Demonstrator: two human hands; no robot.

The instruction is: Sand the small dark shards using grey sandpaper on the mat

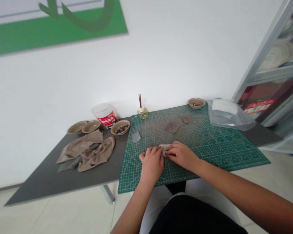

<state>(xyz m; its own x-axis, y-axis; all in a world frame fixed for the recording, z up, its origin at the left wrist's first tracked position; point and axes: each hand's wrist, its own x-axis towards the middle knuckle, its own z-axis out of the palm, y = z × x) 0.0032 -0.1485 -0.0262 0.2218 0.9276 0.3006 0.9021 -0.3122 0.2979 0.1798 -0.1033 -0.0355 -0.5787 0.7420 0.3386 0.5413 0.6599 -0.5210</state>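
My left hand (151,162) and my right hand (182,154) rest together on a green cutting mat (210,143). Between their fingertips lies a small whitish piece (165,148), pinched from both sides; the fingers of both hands are curled onto it. Most of the piece is covered by the fingers. Farther back on the mat lie a grey scrap (136,136) and two brown squares (172,127), (187,120).
A grey table (63,175) carries crumpled tan cloths (89,151), three shallow bowls (120,127), a white tub with a red label (105,115), a small bottle with sticks (143,112), another bowl (196,103) and a plastic bag (228,114). Metal shelving (273,65) stands at the right.
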